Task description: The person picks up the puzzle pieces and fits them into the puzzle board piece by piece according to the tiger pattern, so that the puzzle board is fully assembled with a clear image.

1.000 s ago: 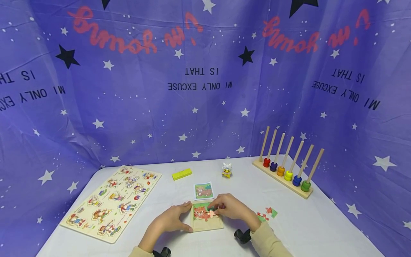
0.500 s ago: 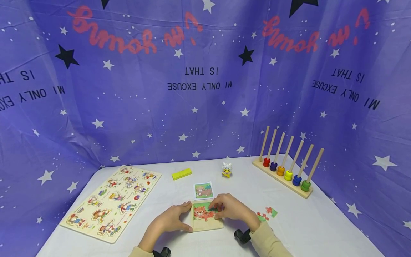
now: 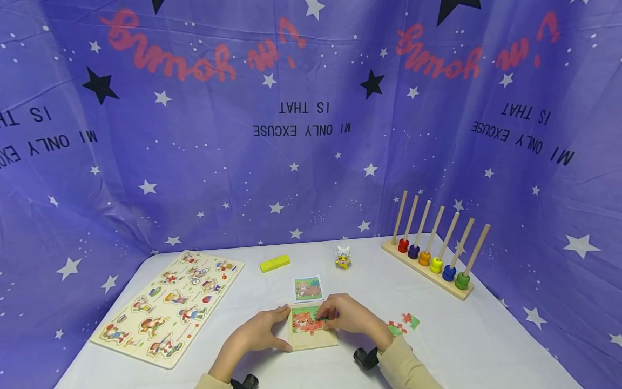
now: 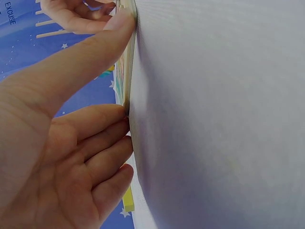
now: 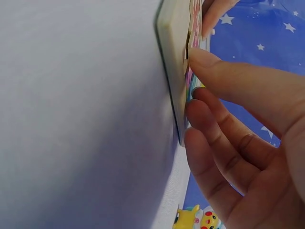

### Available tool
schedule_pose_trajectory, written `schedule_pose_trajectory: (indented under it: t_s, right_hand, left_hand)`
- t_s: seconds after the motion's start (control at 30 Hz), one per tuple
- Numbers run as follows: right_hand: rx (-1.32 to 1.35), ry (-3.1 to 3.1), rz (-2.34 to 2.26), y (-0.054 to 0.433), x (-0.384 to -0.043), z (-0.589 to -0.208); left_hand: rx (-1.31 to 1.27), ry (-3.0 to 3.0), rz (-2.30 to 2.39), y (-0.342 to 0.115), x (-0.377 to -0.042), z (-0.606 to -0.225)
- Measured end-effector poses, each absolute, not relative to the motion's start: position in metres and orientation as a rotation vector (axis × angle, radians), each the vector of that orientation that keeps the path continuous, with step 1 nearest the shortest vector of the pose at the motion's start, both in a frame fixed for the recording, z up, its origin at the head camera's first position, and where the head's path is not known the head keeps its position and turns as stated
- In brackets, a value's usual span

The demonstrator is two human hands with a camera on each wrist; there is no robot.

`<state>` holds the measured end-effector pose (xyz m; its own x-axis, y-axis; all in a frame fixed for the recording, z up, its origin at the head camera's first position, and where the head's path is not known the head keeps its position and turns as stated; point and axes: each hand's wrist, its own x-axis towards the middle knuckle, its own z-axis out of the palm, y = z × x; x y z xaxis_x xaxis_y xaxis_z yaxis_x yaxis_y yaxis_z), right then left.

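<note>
A small square wooden puzzle board (image 3: 313, 341) lies in front of me, its upper part filled with joined pieces of an orange tiger picture (image 3: 305, 322) and its lower part bare wood. My left hand (image 3: 262, 330) holds the board's left side, thumb at the near corner and fingertips at the far one. With thumb and fingertips my right hand (image 3: 350, 313) pinches a jigsaw piece (image 5: 188, 76) low at the board's right side, largely hidden by the fingers. Just behind the board is a picture card (image 3: 308, 289) with a similar animal.
Loose jigsaw pieces (image 3: 410, 320) lie right of my right forearm. A large peg puzzle (image 3: 165, 308) covers the left side. Farther back are a yellow block (image 3: 275, 263), a small figurine (image 3: 343, 258) and a bead rack (image 3: 427, 266) with upright wooden rods.
My right fingers have shifted slightly over the tiger picture, and the pale pink patch beside them a second ago no longer shows. My left hand stays on the board.
</note>
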<state>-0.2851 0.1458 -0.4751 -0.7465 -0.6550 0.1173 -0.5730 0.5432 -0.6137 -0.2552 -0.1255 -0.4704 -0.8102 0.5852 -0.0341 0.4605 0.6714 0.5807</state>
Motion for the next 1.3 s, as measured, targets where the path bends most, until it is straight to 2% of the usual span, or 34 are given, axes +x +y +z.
schedule_pose_trajectory:
  t_s: [0.87,1.3]
  right_hand:
    - [-1.071,2.634,-0.952,0.145,-0.288,-0.475]
    - [-1.109,2.669,-1.012,0.171,-0.287,-0.461]
  left_hand:
    - [0.844,2.670,0.837,-0.130,-0.258,-0.473]
    - [0.857,2.653,0.844,-0.127,-0.257,-0.471]
